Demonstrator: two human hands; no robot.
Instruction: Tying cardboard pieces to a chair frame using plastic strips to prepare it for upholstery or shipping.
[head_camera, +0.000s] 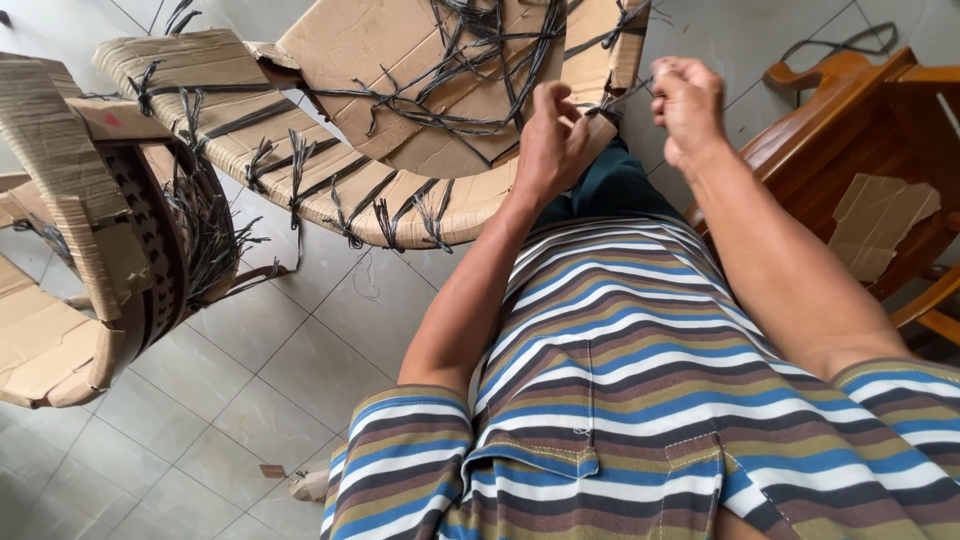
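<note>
My left hand (548, 140) and my right hand (688, 105) are raised in front of me, both pinching a thin dark strap (620, 97) that runs between them. The strap comes off a cardboard-wrapped piece (380, 60) bound with many dark straps, lying just beyond my hands. My fingers are closed on the strap. I wear a striped shirt (640, 380), which fills the lower right.
A second cardboard-wrapped curved piece (60, 200) with dark woven banding and loose strap ends stands at the left. A wooden chair (860, 150) with a scrap of cardboard on it sits at the right. Pale floor tiles (250, 380) lie below.
</note>
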